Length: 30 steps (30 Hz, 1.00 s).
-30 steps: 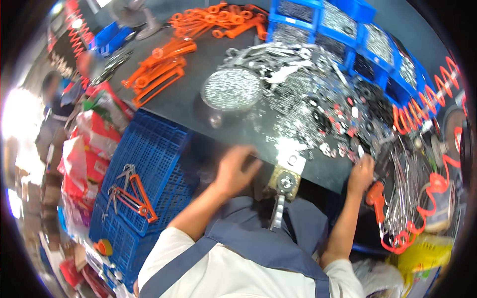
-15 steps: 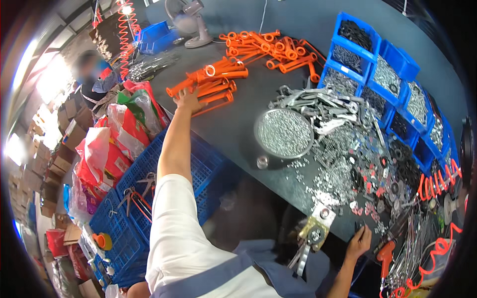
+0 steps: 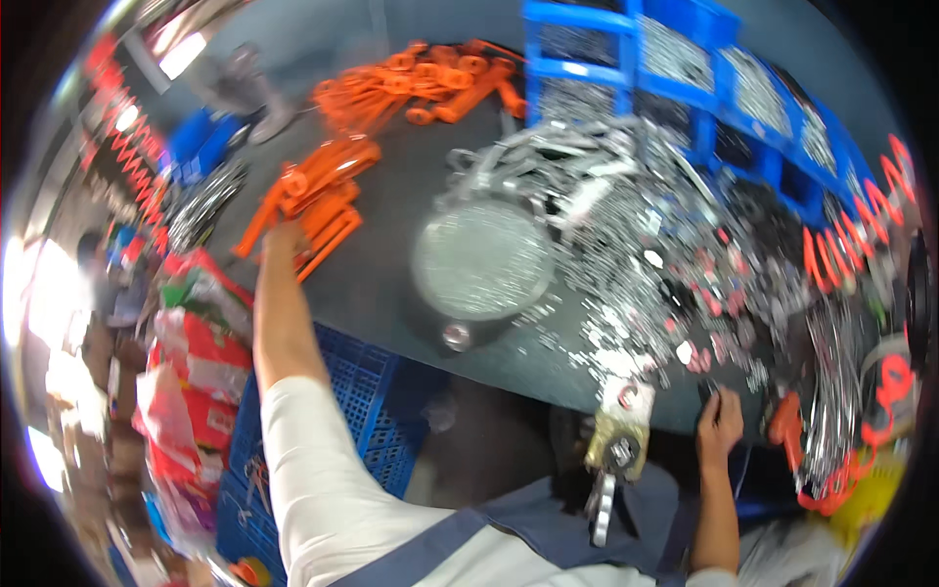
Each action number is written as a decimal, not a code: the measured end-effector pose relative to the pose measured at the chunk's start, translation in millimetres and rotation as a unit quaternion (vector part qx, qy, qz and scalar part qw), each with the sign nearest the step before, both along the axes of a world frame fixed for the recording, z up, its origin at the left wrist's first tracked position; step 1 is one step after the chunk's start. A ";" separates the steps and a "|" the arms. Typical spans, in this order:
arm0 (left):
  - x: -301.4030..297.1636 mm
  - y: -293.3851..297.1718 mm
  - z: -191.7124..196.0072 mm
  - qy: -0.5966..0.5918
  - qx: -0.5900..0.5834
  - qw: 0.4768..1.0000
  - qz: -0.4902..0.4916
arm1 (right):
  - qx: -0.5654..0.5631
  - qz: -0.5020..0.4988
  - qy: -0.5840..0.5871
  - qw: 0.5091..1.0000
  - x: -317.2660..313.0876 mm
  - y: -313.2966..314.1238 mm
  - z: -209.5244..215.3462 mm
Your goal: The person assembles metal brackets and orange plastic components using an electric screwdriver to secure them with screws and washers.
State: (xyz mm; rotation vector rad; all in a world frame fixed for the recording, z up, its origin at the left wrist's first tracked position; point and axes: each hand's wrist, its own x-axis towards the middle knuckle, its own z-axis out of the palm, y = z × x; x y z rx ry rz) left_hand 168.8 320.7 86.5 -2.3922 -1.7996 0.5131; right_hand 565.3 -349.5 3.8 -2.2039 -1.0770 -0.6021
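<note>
My left hand (image 3: 284, 241) reaches to the near end of a stack of orange plastic parts (image 3: 315, 201), long frames with rings at their ends. It touches or nearly touches them; motion blur smears its fingers. At the front edge of the bench, my right hand (image 3: 722, 423) is closed with a small black piece (image 3: 708, 391) at its fingertips; the piece's kind is too small to make out. A metal fixture (image 3: 620, 442) with a round dark knob stands at the bench edge, left of my right hand.
A round dish of small metal pieces (image 3: 483, 262) is mid-bench. Beyond lie grey metal levers (image 3: 548, 161), loose small parts and blue bins (image 3: 675, 59). More orange parts (image 3: 421, 83) lie at the back. Blue crates (image 3: 342, 367) and red bags (image 3: 191, 367) stand at left.
The view has swung to the right, so the bench appears shifted left and blurred. My left hand stays at the orange stack, and my right hand stays near the bench edge with the black piece.
</note>
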 end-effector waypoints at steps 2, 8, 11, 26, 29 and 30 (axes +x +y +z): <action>-82.9 19.7 -3.5 -0.001 0.039 0.998 -0.057 | 0.021 0.046 0.026 0.998 0.7 25.0 -0.6; -4.5 -63.1 -8.6 -0.155 0.026 0.970 -0.185 | 0.055 0.062 -0.040 0.996 2.9 19.2 7.7; 43.6 -122.7 2.9 -0.177 -0.025 0.967 -0.180 | 0.070 0.071 -0.030 0.995 3.0 13.3 9.2; 26.6 -208.4 53.3 -0.679 -0.135 0.721 0.023 | 0.084 0.093 -0.029 0.992 4.9 0.4 -6.9; 19.2 -242.9 79.3 -0.764 -0.102 0.636 0.035 | 0.227 0.058 0.182 0.955 9.6 -4.1 -10.0; 21.5 -261.2 86.7 -0.792 -0.057 0.608 0.021 | 0.281 0.048 0.284 0.916 8.7 -7.1 2.6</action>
